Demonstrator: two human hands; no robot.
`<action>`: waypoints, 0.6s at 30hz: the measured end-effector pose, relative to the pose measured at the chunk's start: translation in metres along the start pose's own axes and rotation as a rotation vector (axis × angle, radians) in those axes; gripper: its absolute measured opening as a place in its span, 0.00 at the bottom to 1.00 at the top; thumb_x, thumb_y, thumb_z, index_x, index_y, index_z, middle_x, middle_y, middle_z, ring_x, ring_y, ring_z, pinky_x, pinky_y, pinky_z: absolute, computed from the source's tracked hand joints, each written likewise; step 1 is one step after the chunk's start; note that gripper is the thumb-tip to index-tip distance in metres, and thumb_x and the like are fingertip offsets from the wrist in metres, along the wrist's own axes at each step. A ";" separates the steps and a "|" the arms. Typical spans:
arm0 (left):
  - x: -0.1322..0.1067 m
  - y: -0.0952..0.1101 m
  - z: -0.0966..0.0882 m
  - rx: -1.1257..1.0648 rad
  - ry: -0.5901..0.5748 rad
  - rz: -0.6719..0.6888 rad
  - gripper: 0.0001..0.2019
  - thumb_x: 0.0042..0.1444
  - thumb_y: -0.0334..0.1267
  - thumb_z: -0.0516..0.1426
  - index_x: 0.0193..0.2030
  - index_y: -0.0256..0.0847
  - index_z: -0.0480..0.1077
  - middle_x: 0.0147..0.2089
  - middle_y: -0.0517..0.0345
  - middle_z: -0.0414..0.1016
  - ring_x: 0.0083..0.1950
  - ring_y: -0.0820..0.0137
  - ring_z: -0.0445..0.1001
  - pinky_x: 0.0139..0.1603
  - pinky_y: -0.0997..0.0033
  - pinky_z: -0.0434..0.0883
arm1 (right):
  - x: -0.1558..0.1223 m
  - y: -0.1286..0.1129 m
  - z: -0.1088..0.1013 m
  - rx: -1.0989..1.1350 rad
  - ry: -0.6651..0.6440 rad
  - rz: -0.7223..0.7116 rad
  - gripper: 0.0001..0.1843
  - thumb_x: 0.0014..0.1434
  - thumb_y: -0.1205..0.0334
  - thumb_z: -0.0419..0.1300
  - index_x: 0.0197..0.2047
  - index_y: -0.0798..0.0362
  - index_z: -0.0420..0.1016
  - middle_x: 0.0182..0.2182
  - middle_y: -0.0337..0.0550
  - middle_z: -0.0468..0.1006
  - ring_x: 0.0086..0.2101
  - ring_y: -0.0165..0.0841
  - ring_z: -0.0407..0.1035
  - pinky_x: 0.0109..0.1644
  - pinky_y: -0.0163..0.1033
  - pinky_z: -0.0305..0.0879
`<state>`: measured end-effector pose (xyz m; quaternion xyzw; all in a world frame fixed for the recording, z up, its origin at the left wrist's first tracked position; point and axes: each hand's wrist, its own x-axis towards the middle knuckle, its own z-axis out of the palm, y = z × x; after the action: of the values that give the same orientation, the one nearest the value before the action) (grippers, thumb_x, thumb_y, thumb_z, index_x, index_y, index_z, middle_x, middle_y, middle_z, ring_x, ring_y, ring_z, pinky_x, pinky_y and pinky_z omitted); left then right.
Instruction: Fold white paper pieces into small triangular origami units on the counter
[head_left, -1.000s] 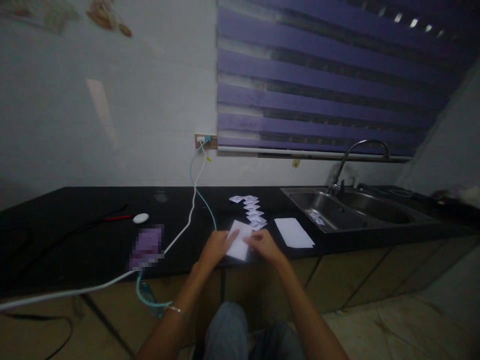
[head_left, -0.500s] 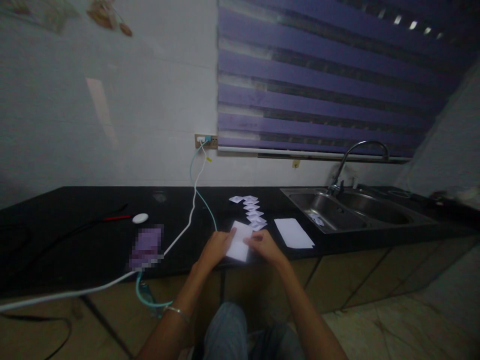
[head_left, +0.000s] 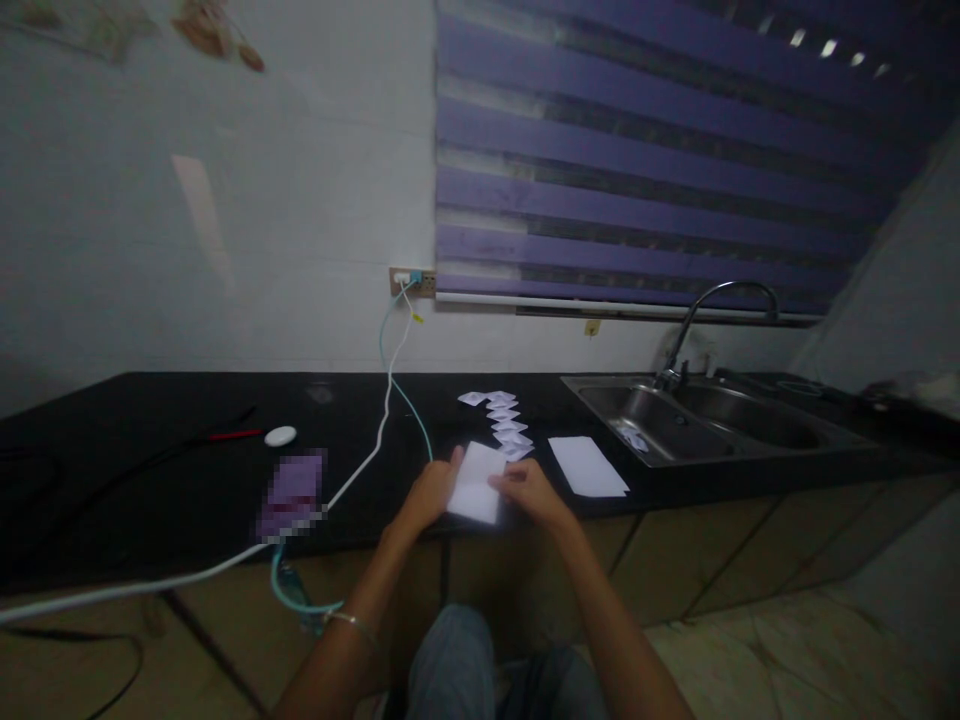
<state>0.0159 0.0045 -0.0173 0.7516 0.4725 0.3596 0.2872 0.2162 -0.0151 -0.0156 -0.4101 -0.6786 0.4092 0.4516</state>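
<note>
A small white sheet of paper (head_left: 478,490) with a crease across it is held over the counter's front edge. My left hand (head_left: 429,497) grips it along its left side; the thumb shows at that edge and the other fingers are hidden. At the right edge, my right hand (head_left: 527,490) pinches the sheet between thumb and curled fingers. Just beyond the sheet, several folded white paper pieces (head_left: 506,415) lie in an overlapping row. To the right of my right hand lies a stack of flat white paper (head_left: 587,466).
A steel double sink (head_left: 742,455) with a tall tap (head_left: 679,345) is set into the black counter (head_left: 180,480) at right. White paper lies by the near basin. A white cable (head_left: 379,440) and a teal cable cross the counter. A white oval object (head_left: 280,437) sits left.
My left thumb has shifted from on top of the sheet to its left edge. The sheet has turned slightly, and its upper left part shows more. My right hand is nearly still.
</note>
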 end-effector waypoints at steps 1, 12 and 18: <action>0.000 0.000 0.000 -0.086 -0.057 -0.013 0.37 0.59 0.62 0.39 0.32 0.30 0.75 0.23 0.48 0.74 0.23 0.66 0.71 0.24 0.71 0.62 | 0.000 0.000 0.000 0.003 -0.024 0.000 0.21 0.52 0.50 0.63 0.19 0.58 0.70 0.15 0.36 0.67 0.19 0.24 0.59 0.24 0.31 0.51; 0.000 -0.001 0.002 -0.397 -0.154 -0.136 0.33 0.52 0.65 0.47 0.18 0.33 0.67 0.17 0.58 0.66 0.18 0.74 0.63 0.18 0.76 0.56 | 0.002 -0.003 -0.002 0.009 -0.130 0.038 0.19 0.51 0.52 0.64 0.20 0.59 0.70 0.16 0.35 0.67 0.18 0.24 0.58 0.23 0.30 0.51; 0.001 -0.003 0.000 -0.470 -0.175 -0.105 0.30 0.53 0.62 0.51 0.22 0.32 0.71 0.19 0.57 0.68 0.19 0.75 0.64 0.19 0.76 0.57 | 0.002 0.000 -0.004 0.014 -0.158 0.049 0.20 0.52 0.51 0.64 0.20 0.59 0.70 0.16 0.35 0.67 0.19 0.23 0.58 0.23 0.30 0.50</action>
<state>0.0147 0.0069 -0.0189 0.6667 0.3879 0.3778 0.5121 0.2192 -0.0122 -0.0140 -0.3899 -0.6989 0.4561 0.3892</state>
